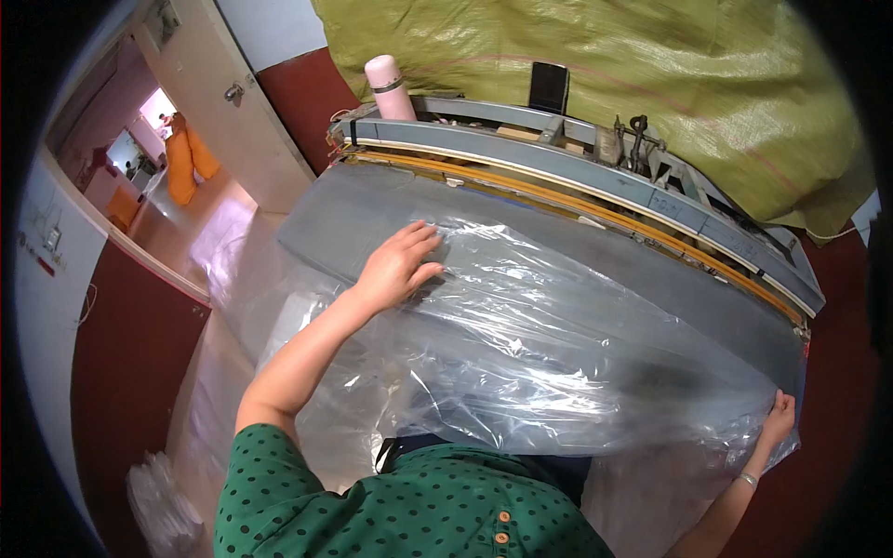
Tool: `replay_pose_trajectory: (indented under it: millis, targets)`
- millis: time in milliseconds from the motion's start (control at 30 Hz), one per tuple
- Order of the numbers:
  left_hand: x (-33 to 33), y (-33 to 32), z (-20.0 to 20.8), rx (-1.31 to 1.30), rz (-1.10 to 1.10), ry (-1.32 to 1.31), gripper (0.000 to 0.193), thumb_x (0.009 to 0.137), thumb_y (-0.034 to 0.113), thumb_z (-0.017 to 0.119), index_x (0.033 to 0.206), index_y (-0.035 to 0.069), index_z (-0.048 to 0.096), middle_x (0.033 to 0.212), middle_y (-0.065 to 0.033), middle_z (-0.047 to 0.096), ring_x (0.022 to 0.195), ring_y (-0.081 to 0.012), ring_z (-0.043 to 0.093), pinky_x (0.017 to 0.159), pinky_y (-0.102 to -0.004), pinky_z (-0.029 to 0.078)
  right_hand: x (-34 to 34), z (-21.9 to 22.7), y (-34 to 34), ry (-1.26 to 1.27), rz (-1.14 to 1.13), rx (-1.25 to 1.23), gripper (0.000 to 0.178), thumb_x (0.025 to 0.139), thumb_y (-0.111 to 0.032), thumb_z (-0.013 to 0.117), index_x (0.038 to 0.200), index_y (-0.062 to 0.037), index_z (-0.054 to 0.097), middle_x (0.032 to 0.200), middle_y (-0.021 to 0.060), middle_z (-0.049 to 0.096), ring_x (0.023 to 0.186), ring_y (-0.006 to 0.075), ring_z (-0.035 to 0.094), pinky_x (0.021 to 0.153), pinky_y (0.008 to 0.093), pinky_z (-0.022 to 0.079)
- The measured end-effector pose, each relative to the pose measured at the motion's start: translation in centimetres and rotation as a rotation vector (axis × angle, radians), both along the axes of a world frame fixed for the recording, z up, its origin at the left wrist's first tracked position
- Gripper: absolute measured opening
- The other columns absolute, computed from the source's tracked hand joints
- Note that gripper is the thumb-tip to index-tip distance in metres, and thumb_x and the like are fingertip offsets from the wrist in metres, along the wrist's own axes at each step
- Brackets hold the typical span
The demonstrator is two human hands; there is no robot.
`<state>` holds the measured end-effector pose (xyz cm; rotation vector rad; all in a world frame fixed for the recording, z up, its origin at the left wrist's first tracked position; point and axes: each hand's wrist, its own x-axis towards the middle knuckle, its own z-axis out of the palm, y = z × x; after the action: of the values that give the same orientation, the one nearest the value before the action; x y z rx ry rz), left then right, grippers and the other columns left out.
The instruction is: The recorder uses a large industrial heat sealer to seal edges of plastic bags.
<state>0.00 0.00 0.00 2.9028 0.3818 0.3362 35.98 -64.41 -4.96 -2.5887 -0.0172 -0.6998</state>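
Note:
A large clear plastic sheet lies across the grey worktop and hangs over its near edge. My left hand rests on the sheet's left part, fingers stretched out and thumb apart. At the far right, my right hand is closed on the sheet's corner, near the worktop's right end. The sheet is wrinkled and shiny between my hands, and its near part drapes against my body.
Along the worktop's back runs a grey metal frame with an orange-yellow bar. A pink flask and a dark phone stand there. Yellow-green woven sheeting hangs behind. At left are an open door and bundled plastic.

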Motion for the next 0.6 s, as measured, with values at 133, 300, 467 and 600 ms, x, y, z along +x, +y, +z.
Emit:
replay_pose_trajectory:
  millis: [133, 300, 467, 600]
  targets:
    - [1.7, 2.5, -3.2, 0.109, -0.064, -0.131, 0.053, 0.079, 0.038, 0.051, 0.118, 0.003, 0.043, 0.127, -0.0159, 0.037, 0.118, -0.0301, 0.033, 0.095, -0.0382, 0.03, 1.3, -1.9, -1.3, -0.023, 0.034, 0.024, 0.03, 0.082, -0.032, 0.054, 0.076, -0.0019, 0.052, 0.064, 0.0098, 0.051, 0.057, 0.0188, 0.043, 0.058, 0.0301, 0.039]
    - [2.8, 2.1, -2.6, 0.096, -0.018, -0.165, 0.048, 0.078, 0.037, 0.053, 0.111, 0.001, 0.049, 0.123, -0.015, 0.041, 0.111, -0.0308, 0.04, 0.091, -0.0374, 0.034, 2.2, -2.0, -5.4, -0.093, 0.161, 0.145, 0.029, 0.081, -0.028, 0.056, 0.076, 0.0001, 0.054, 0.066, 0.004, 0.053, 0.062, 0.0124, 0.044, 0.061, 0.0264, 0.039]
    - [4.5, 3.7, -2.8, -0.081, 0.153, -0.351, 0.026, 0.073, 0.028, 0.06, 0.073, 0.002, 0.059, 0.08, -0.0139, 0.059, 0.079, -0.0306, 0.053, 0.067, -0.0385, 0.044, 0.5, 0.2, -7.3, -0.036, 0.154, 0.385, 0.026, 0.081, -0.027, 0.057, 0.08, -0.0001, 0.058, 0.073, -0.0009, 0.054, 0.068, 0.0093, 0.046, 0.067, 0.023, 0.039]
    - [6.1, 4.9, -3.3, -0.051, 0.354, -0.362, 0.022, 0.07, 0.021, 0.063, 0.065, 0.002, 0.055, 0.073, -0.0117, 0.057, 0.074, -0.0303, 0.053, 0.063, -0.0392, 0.043, -2.9, 3.6, -6.8, -0.035, 0.12, 0.492, 0.025, 0.08, -0.026, 0.059, 0.082, -0.0012, 0.059, 0.077, -0.0004, 0.055, 0.071, 0.0091, 0.047, 0.068, 0.0219, 0.039]
